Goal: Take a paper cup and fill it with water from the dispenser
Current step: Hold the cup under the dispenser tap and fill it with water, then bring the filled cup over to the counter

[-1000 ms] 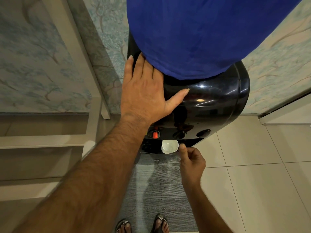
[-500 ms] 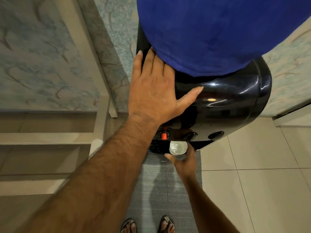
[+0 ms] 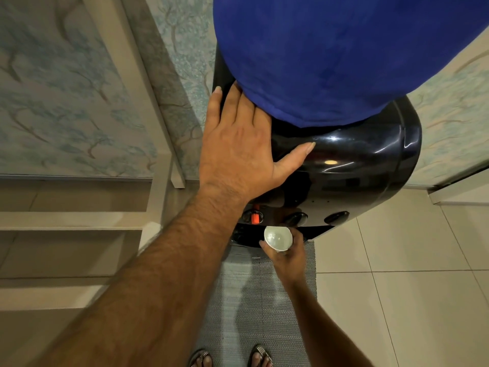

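Holding the cup point(image 3: 278, 239) is the right hand point(image 3: 287, 256), fingers wrapped around the wall from below, mouth up, just under the row of taps on the dispenser point(image 3: 344, 168). Water appears to be in the cup; a shiny surface with bubbles is seen, but the level cannot be told. The left hand point(image 3: 238, 147) is laid flat on the dispenser top, fingers spread wide, nothing gripped, fingertips touching the blue bottle point(image 3: 317, 54). A red tab point(image 3: 255, 218) is seen on the left tap; the cup sits beside it, nearer the middle tap point(image 3: 297, 218).

Risks, as judged: the cup is thin paper, so a hard squeeze could buckle the wall and spill water. If filling is continued, overflow is likely, since the tap and stream are hidden under the housing. If the cup is pulled away before flow is stopped, water would land on the mat point(image 3: 254, 300) and tiled floor point(image 3: 397, 287), and sandalled feet point(image 3: 230, 357) could slip. A tilt on withdrawal would slop water over the rim.
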Demonstrator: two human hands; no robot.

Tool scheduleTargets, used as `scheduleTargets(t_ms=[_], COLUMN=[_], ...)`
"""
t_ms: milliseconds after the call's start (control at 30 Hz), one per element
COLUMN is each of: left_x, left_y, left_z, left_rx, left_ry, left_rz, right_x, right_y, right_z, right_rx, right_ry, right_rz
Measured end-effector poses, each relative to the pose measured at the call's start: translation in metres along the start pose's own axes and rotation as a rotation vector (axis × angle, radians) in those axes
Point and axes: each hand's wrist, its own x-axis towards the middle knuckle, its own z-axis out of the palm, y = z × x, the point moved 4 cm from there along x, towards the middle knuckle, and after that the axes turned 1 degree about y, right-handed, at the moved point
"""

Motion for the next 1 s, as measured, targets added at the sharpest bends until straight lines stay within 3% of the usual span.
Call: scheduleTargets(t_ms=[400,767,1000], left_x=[-0.001,-0.021,-0.008], left_y=[0.0,-0.012,-0.06], left_z=[-0.005,-0.04,-0.105], left_rx=[-0.049,-0.029,0.033], left_ry=[-0.085,-0.307,-0.288], left_rz=[0.017,0.011,-0.098], right_x=[-0.056,-0.109,-0.118], right_y=[-0.054,-0.206,-0.319], right_z=[-0.047,-0.091,-0.091], right_rx=[0.1,0.267,0.33], right_ry=[-0.086,-0.176,-0.261], right_rz=[-0.126,-0.356,-0.487])
